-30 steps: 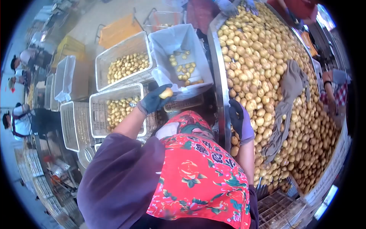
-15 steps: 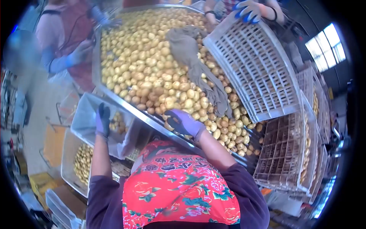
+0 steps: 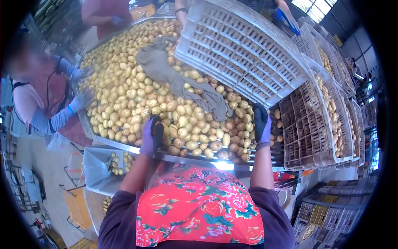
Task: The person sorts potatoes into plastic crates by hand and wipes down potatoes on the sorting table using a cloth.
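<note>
Purple gloves with dark palms cover both my hands. My left hand (image 3: 152, 133) is at the near edge of a metal-rimmed sorting table, its open palm turned against the heaped potatoes (image 3: 178, 124). My right hand (image 3: 262, 125) has its fingers stretched upward beside the lower corner of a white slatted plastic crate (image 3: 244, 50); whether it touches the crate I cannot tell. That crate is tilted over the potatoes, and another person's arm (image 3: 180, 11) shows at its far side. A grey-brown cloth (image 3: 182, 81) lies across the heap.
Crates of potatoes (image 3: 327, 112) are stacked at the right. A clear plastic bin (image 3: 97, 170) holding several potatoes stands below the table's left edge. A person in blue sleeves (image 3: 45, 99) has both gloved hands on the heap at the left. Another person (image 3: 107, 16) stands at the far end.
My left hand has moved from over the plastic bin onto the potatoes. My right hand has left the middle potatoes for the crate corner at right. The tilted crate sits lower, and my view has turned.
</note>
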The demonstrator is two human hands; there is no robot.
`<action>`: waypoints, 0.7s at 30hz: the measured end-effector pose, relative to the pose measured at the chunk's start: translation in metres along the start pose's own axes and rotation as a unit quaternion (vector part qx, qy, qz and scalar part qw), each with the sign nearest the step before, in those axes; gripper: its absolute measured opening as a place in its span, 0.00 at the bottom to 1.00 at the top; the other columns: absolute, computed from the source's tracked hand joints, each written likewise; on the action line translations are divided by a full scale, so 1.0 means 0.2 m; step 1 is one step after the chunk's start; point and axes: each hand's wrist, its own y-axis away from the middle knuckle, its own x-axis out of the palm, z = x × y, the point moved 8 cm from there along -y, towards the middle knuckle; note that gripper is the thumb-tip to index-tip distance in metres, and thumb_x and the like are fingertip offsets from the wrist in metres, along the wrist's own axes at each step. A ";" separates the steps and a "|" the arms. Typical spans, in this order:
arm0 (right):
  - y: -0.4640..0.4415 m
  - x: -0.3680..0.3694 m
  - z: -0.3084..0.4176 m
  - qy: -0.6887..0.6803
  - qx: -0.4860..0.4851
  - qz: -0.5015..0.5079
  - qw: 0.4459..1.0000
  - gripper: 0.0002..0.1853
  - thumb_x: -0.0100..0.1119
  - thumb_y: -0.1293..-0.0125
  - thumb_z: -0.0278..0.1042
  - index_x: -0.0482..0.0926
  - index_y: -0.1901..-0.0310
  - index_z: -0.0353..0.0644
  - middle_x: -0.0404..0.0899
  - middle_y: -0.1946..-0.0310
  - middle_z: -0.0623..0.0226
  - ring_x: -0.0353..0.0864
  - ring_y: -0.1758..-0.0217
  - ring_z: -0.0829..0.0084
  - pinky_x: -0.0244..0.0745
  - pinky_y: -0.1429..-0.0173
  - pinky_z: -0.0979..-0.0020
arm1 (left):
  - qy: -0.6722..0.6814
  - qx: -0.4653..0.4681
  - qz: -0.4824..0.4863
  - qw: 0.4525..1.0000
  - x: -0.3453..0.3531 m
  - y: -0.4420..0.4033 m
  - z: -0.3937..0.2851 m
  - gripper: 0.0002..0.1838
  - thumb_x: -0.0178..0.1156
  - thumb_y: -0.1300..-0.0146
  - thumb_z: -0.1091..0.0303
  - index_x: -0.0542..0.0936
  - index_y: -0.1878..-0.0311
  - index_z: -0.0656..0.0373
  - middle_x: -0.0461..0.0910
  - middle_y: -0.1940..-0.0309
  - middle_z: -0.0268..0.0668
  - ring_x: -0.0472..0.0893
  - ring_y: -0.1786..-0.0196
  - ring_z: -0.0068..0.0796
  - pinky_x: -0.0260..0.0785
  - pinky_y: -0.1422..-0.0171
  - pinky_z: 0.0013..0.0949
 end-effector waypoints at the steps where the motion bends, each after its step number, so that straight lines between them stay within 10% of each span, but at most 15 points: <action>1: 0.00 0.00 -0.02 -0.002 0.006 -0.001 1.000 0.14 0.53 0.30 0.32 0.77 0.48 0.34 0.80 0.52 0.63 0.77 0.49 0.74 0.71 0.42 0.72 | 0.024 -0.033 -0.002 0.999 0.02 0.00 0.00 0.13 0.57 0.37 0.69 0.76 0.52 0.66 0.77 0.59 0.45 0.77 0.54 0.38 0.69 0.48 0.36; 5: -0.04 0.19 -0.06 0.035 -0.006 0.051 0.998 0.15 0.56 0.31 0.31 0.77 0.46 0.35 0.80 0.52 0.64 0.77 0.48 0.75 0.71 0.43 0.74 | -0.202 0.043 0.032 0.978 0.13 0.08 0.07 0.17 0.62 0.42 0.72 0.76 0.49 0.65 0.75 0.47 0.50 0.76 0.44 0.49 0.68 0.40 0.38; 9: -0.02 0.71 0.15 -0.056 0.060 0.260 0.962 0.16 0.58 0.34 0.29 0.76 0.46 0.35 0.81 0.52 0.61 0.78 0.51 0.76 0.73 0.45 0.72 | -0.117 -0.021 0.048 0.992 0.09 0.02 0.01 0.16 0.62 0.41 0.72 0.77 0.49 0.65 0.77 0.49 0.50 0.77 0.45 0.47 0.69 0.41 0.39; 13: -0.15 1.23 0.24 0.144 -0.035 0.365 0.919 0.22 0.58 0.34 0.45 0.73 0.49 0.34 0.79 0.55 0.56 0.80 0.54 0.60 0.73 0.47 0.61 | -0.099 -0.002 0.026 0.995 0.03 -0.16 0.05 0.16 0.61 0.39 0.71 0.77 0.49 0.66 0.79 0.51 0.49 0.78 0.46 0.46 0.70 0.41 0.41; 16: -0.21 1.63 0.16 0.405 -0.235 0.238 0.851 0.28 0.63 0.45 0.55 0.74 0.50 0.43 0.75 0.53 0.60 0.74 0.48 0.61 0.67 0.47 0.57 | -0.142 0.057 -0.014 0.988 0.01 -0.29 0.02 0.15 0.61 0.38 0.72 0.77 0.49 0.66 0.79 0.50 0.49 0.78 0.45 0.45 0.69 0.39 0.40; 21: -0.25 1.80 0.06 0.482 -0.220 0.224 0.818 0.15 0.54 0.40 0.39 0.78 0.53 0.46 0.77 0.56 0.61 0.75 0.49 0.62 0.68 0.47 0.57 | -0.071 0.016 -0.004 0.997 -0.02 -0.48 0.15 0.16 0.58 0.35 0.71 0.75 0.45 0.66 0.79 0.49 0.45 0.77 0.44 0.39 0.67 0.37 0.38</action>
